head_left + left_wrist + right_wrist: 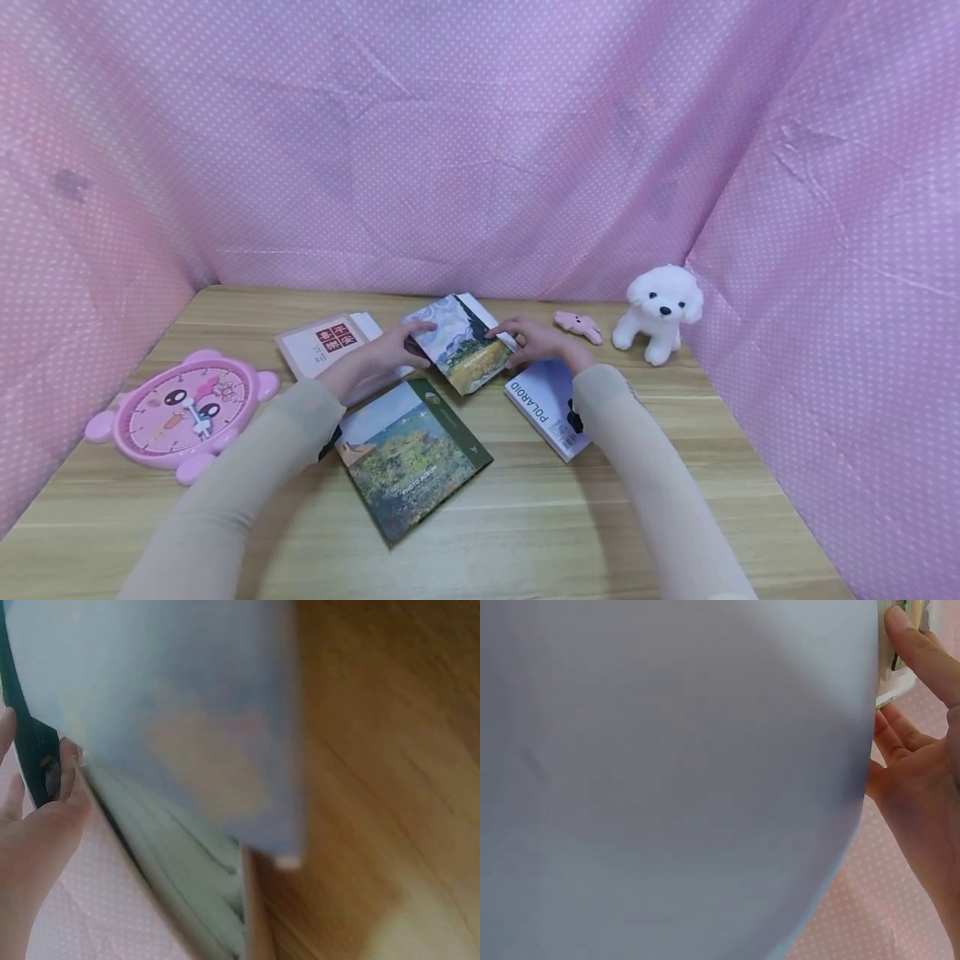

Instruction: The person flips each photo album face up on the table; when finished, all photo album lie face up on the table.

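Toward the back middle of the table, both hands hold a photo album (pixel 461 346) with a painted landscape on its cover, tilted above the tabletop. My left hand (pixel 397 346) grips its left edge. At the right edge, my right hand (pixel 534 340) pinches it, with the thumb (pixel 911 634) by the page edges in the right wrist view. A larger photo album (pixel 416 458) with a dark green spine lies in front. The white POLAROID book (pixel 543 400) rests below my right hand. Under the left forearm is a pale album (pixel 311 342) with red characters.
A pink clock (pixel 183 408) with a cartoon face lies at the left. At the back right stand a white plush dog (pixel 660 312) and a small pink toy (pixel 577 325). Pink dotted cloth (pixel 450 167) hangs behind and beside the wooden table (pixel 525 533).
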{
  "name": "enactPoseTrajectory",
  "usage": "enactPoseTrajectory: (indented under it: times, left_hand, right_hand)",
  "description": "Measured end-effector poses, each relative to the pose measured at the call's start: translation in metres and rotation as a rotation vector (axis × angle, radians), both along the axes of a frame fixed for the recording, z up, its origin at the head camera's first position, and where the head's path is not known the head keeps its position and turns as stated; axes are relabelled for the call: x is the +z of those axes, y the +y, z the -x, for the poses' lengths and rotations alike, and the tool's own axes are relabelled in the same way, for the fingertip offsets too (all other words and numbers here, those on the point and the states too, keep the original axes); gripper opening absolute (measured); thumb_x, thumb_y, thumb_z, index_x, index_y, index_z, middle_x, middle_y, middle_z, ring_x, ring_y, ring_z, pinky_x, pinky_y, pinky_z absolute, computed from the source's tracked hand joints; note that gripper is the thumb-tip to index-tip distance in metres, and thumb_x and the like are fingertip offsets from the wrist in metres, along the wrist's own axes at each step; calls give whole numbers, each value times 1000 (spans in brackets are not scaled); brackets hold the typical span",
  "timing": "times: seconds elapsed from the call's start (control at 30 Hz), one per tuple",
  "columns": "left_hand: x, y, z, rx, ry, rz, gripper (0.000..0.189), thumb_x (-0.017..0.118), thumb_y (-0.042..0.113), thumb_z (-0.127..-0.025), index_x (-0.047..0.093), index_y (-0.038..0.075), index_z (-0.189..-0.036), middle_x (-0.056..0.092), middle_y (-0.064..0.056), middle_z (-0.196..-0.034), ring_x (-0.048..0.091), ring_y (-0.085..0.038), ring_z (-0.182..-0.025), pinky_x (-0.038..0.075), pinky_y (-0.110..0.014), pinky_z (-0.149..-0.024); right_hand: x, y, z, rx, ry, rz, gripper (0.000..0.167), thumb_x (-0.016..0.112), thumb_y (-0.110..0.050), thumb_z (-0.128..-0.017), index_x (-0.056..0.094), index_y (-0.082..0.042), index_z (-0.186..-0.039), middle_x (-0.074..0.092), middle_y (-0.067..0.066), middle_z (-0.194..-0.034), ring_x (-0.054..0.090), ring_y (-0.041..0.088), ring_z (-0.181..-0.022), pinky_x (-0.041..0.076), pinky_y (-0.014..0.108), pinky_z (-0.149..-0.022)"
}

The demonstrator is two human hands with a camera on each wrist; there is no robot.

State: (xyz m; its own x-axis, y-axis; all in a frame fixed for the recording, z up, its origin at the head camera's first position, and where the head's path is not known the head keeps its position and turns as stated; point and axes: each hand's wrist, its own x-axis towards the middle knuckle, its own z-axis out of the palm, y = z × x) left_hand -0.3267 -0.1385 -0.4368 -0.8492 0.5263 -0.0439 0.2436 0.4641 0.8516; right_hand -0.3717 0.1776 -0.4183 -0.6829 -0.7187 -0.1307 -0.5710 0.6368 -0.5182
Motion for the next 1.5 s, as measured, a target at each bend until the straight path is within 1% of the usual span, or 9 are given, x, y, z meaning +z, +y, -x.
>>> enactPoseTrajectory:
  times: [0.13,0.27,0.53,0.67,0.77,0.93,1.17,1.33,1.5]
  left_hand:
    - [-3,3,1,-17,15,45,69,68,5,-85,35,5,-145,37,-22,-143,57,-30,-107,49,-38,-93]
    - [-3,7,1,-13,21,77,65,68,5,-85,38,1,-142,44,-23,-137,58,-28,-102,51,-34,-88]
    - [-4,8,3,-3,20,101,65,68,4,-84,38,3,-142,45,-22,-136,57,-30,-105,49,-34,-89]
    - [-4,7,3,3,11,133,67,68,7,-85,37,8,-145,44,-20,-138,54,-31,-110,47,-39,-93]
    - [-4,7,3,11,0,164,70,69,12,-86,34,13,-147,38,-18,-144,51,-32,-116,46,-41,-96]
    - [-5,6,2,0,22,176,73,70,18,-86,32,13,-148,34,-19,-147,50,-35,-119,46,-44,-97]
    - [-1,0,-5,53,45,178,72,70,23,-86,32,10,-147,44,-22,-139,48,-37,-121,41,-48,-102]
    - [6,-3,-13,84,87,198,74,70,26,-86,31,5,-146,49,-24,-132,49,-39,-120,41,-49,-101]
    - [14,-4,-25,134,141,223,73,70,31,-86,34,4,-144,49,-24,-133,48,-39,-120,42,-52,-99]
  right_hand:
    - [-1,1,2,9,-38,-25,56,72,-13,-84,51,-20,-136,38,14,-143,40,31,-124,39,46,-99]
    - [-2,2,3,45,-58,-15,54,69,-11,-86,50,-14,-136,46,13,-136,50,28,-95,45,33,-79]
    - [-8,3,9,88,-89,58,53,65,-1,-86,48,-6,-136,52,14,-123,43,18,-67,40,22,-59]
    - [-7,2,8,62,-67,18,53,64,-2,-87,47,-8,-138,51,13,-126,45,23,-75,40,26,-66]
    - [-5,-1,6,35,-41,-26,53,63,-3,-89,47,-9,-139,47,14,-137,51,30,-101,45,35,-84]
    - [-2,-3,3,-11,-38,-43,54,62,-3,-89,46,-10,-140,38,16,-147,36,36,-134,34,50,-107]
    - [4,8,-3,-88,-41,43,63,67,-16,-87,40,-14,-143,36,16,-148,33,43,-133,31,58,-107]
    - [11,10,-12,-156,-24,54,65,68,-18,-87,38,-15,-145,38,11,-147,36,35,-133,35,53,-106]
    - [16,1,-32,-139,62,105,62,69,-15,-86,41,-8,-142,43,13,-143,43,36,-128,38,49,-104]
